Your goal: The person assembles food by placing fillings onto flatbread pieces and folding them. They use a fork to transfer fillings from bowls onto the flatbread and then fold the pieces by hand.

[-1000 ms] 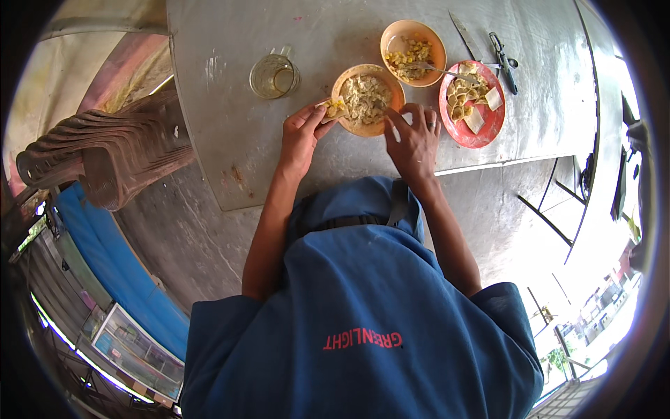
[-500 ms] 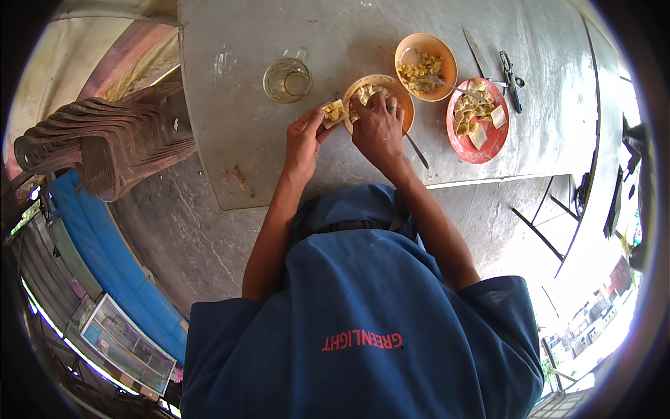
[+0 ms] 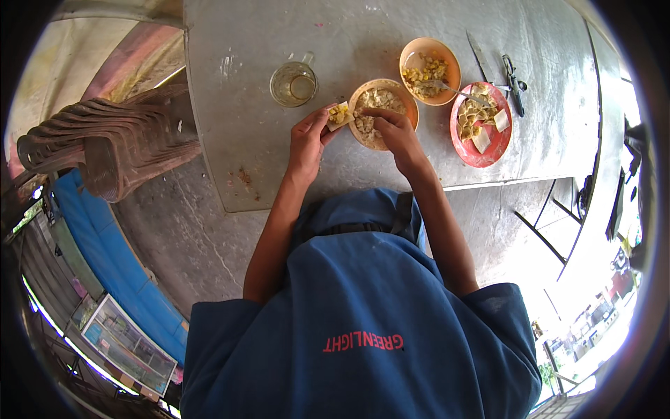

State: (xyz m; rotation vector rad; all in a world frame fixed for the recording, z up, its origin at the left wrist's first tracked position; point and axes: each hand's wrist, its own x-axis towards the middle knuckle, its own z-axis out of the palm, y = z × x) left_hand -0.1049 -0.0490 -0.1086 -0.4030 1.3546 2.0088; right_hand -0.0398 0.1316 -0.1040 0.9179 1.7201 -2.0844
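In my left hand (image 3: 307, 143) is a small square wrapper (image 3: 342, 124) topped with yellow filling, pinched between thumb and fingers beside an orange bowl. My right hand (image 3: 401, 140) reaches over that bowl (image 3: 413, 99), its thumb and fingertips drawn together at the pale, crumbly mixture (image 3: 384, 103) inside. Whatever its fingertips hold is too small to make out. Behind, to the right, a second orange bowl (image 3: 455, 64) contains yellow chunky filling and a fork (image 3: 455, 89). Closer on the right, a red plate (image 3: 481, 163) bears several folded pieces and loose wrapper squares.
A glass mug (image 3: 293, 85) stands left of the bowls on the grey table (image 3: 244, 77). Beyond the red plate lie a knife (image 3: 478, 56) and a black-handled tool (image 3: 514, 84). Stacked brown chairs (image 3: 132, 146) are off the table's left side.
My right hand has drawn back toward the right and nearer to me, uncovering more of the bowl's mixture. My left hand keeps the filled wrapper in nearly the same place.
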